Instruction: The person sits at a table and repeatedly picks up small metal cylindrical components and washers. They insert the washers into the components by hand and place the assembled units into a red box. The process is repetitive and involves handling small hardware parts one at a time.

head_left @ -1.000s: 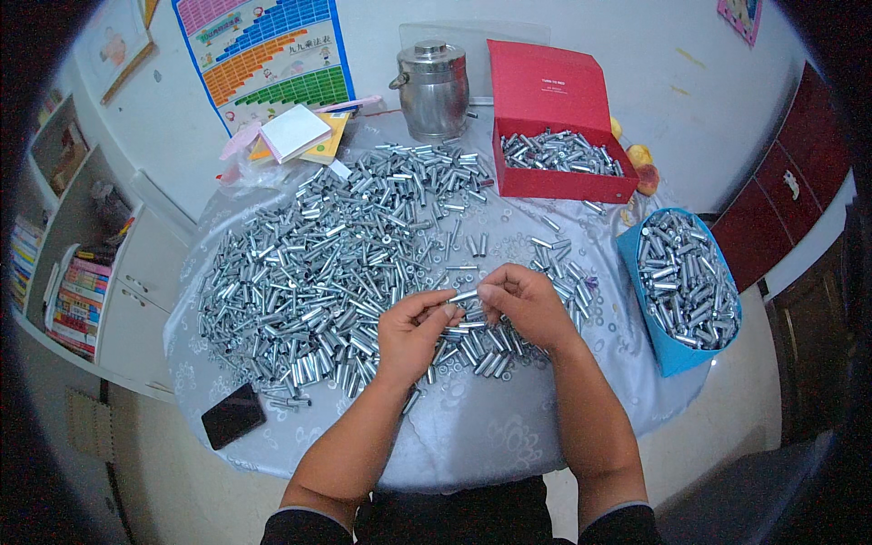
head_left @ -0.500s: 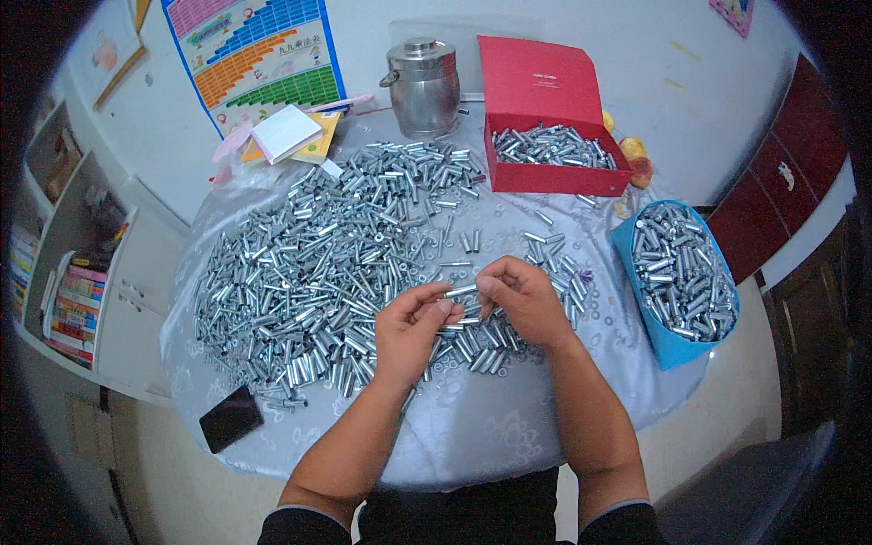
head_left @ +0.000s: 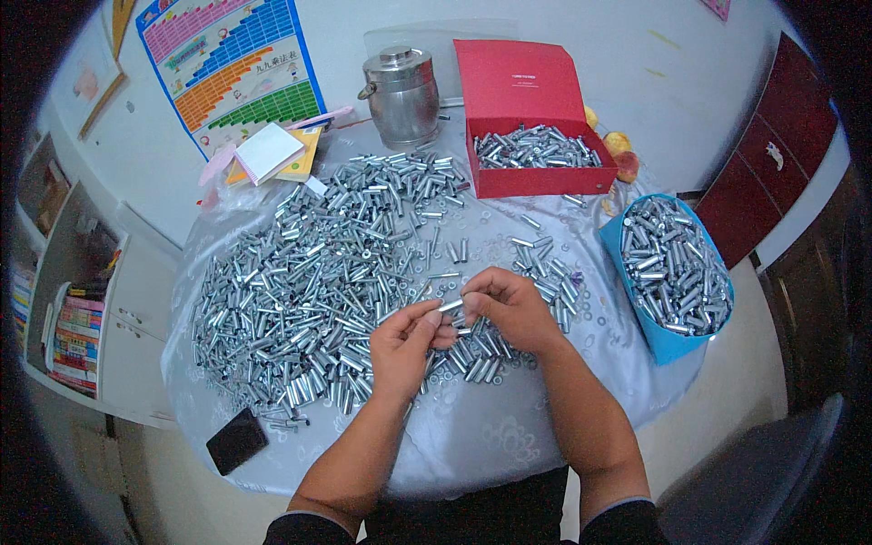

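A short, shiny metal sleeve point(head_left: 451, 306) is held level over the near side of a big heap of metal parts point(head_left: 309, 282). My left hand point(head_left: 401, 343) pinches its left end between thumb and index finger. The closed thumb and fingertips of my right hand point(head_left: 513, 311) meet the right end; whether a smaller part sits in them is hidden. Sleeves, long bolts and small washers make up the heap. Several loose sleeves point(head_left: 477, 356) lie just below both hands.
An open red box point(head_left: 540, 184) of sleeves stands at the back, beside a steel canister point(head_left: 400, 100). At right, a blue bin point(head_left: 668, 345) is full of assembled-looking metal pieces. A dark phone-like slab point(head_left: 237, 441) lies by the near left edge; notepads point(head_left: 270, 153) sit at back left.
The whole view has shifted slightly. Both hands remain at the metal sleeve, which is now tilted a little more, and my right fingers have shifted at its end.
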`<state>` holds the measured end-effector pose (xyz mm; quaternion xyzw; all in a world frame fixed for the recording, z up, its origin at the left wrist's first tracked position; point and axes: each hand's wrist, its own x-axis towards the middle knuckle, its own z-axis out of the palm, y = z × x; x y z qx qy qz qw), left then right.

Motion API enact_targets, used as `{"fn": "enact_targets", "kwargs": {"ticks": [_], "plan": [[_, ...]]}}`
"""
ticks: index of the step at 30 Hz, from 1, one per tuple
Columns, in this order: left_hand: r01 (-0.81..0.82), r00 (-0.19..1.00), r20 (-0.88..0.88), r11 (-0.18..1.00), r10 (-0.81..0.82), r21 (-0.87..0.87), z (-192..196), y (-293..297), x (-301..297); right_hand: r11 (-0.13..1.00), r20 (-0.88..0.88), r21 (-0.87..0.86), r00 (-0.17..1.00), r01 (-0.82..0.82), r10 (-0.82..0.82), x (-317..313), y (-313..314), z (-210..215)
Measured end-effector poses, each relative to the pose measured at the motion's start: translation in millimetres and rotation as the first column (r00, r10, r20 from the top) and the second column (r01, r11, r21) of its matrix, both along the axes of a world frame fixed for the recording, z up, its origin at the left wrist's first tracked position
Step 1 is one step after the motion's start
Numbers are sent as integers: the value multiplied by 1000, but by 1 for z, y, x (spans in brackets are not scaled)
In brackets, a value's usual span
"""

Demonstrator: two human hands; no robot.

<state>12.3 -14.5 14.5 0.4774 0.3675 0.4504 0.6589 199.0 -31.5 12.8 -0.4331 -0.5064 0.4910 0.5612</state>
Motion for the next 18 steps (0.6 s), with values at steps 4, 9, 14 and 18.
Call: {"fn": "enact_targets", "kwargs": {"ticks": [4, 9, 14, 18], "plan": [[-90, 994, 78, 991, 82, 104, 1, -6, 6, 1000, 12, -29, 1000, 11, -10, -1, -3, 5], [21, 999, 34, 997, -23, 68, -1, -1, 3, 1000, -1, -3, 1000, 1, -1, 4, -2, 3], [-12, 1000, 19, 991, 10, 137, 4, 0, 8, 1000, 2, -23, 1000, -4, 4, 4, -7, 7], [-21, 1000, 18, 991, 18, 132, 6, 1, 11, 1000, -25, -3, 1000, 0, 0, 3, -9, 10]]}}
